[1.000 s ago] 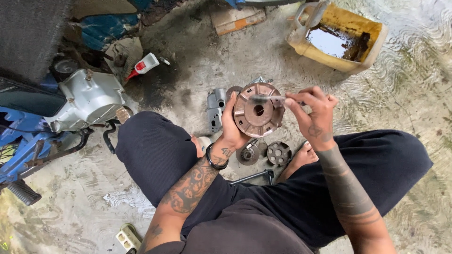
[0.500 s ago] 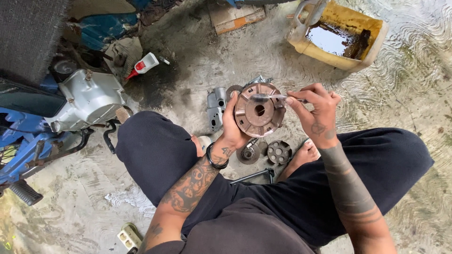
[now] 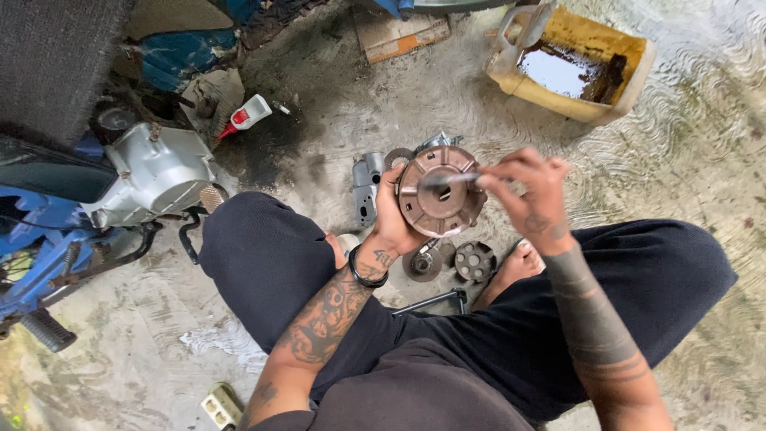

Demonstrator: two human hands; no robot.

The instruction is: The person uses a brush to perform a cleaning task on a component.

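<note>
Rusty round hub (image 3: 440, 191) in left hand (image 3: 392, 219), right hand (image 3: 531, 195) alongside.

Two bare hands up: left hand (image 3: 396, 219), right hand (image 3: 533, 195). One round rusty-brown ribbed metal disc (image 3: 440, 191) in the left, one thin grey metal rod (image 3: 452, 180) in the right. Below them, two dark round gear-like parts (image 3: 475, 261), maybe a third, hard to tell. One yellow cut-open plastic tub (image 3: 576, 68) beyond the right hand.
</note>
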